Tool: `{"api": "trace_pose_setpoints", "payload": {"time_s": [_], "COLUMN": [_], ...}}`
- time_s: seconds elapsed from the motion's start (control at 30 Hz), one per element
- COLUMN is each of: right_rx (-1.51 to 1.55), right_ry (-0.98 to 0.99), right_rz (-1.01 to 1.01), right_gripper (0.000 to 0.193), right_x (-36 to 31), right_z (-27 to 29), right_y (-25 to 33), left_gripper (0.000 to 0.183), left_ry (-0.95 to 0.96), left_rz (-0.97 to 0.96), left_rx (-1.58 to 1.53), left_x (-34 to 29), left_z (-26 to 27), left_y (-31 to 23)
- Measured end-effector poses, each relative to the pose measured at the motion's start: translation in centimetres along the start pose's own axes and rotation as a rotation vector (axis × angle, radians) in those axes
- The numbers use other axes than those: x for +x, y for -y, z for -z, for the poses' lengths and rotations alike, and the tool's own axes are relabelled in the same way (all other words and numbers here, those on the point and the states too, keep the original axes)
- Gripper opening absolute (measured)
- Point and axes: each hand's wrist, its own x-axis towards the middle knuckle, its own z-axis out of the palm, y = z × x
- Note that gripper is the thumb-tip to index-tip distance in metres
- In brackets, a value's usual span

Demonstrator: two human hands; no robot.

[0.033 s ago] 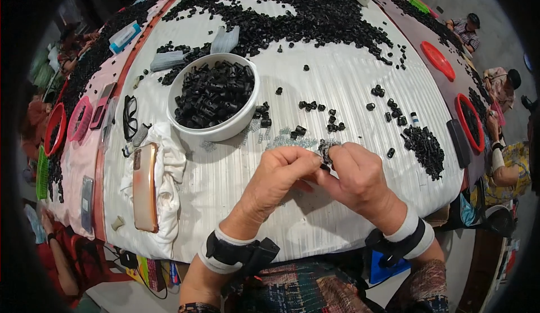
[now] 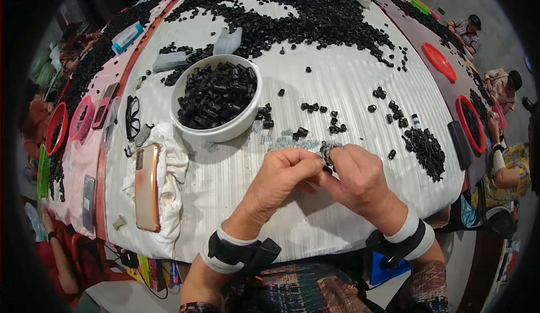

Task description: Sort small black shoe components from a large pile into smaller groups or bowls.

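While hands [image 2: 281, 179] [image 2: 360, 179] pinch black piece [image 2: 327, 169], white bowl [image 2: 228, 134] holds black parts [image 2: 216, 96].

A gold-edged phone [image 2: 147, 189] lies on crumpled white cloth [image 2: 173, 168] near black-framed glasses [image 2: 133, 118].

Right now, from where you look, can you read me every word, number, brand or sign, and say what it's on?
I can't read any.
Blue-and-white pack: any print is too small and blurred.
Phone on the white cloth: any marks are too small to read.
White bowl: no writing shows.
Black part at the fingers: mostly hidden, no writing shows.
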Motion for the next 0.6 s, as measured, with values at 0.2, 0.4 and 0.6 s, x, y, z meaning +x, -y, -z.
{"api": "trace_pose_setpoints", "payload": {"time_s": [0.2, 0.4, 0.6], "right_rx": [-0.026, 0.269, 0.520], "right_ry": [0.029, 0.076, 0.221], "right_rz": [-0.010, -0.132, -0.339], "right_gripper": [0.022, 0.025, 0.018], "right_x": [-0.1, 0.6, 1.2], "right_z": [0.3, 1.7, 2.8], "right_y": [0.4, 0.4, 0.2], "left_gripper": [0.018, 0.017, 0.016], "left_ry": [-0.005, 0.036, 0.087], "left_rz": [-0.014, 0.009, -0.002], "left_rx": [0.032, 0.027, 0.025], "left_x": [0.2, 0.2, 0.0], "left_z": [0.1, 0.2, -0.1], "left_y": [0.4, 0.4, -0.2]}}
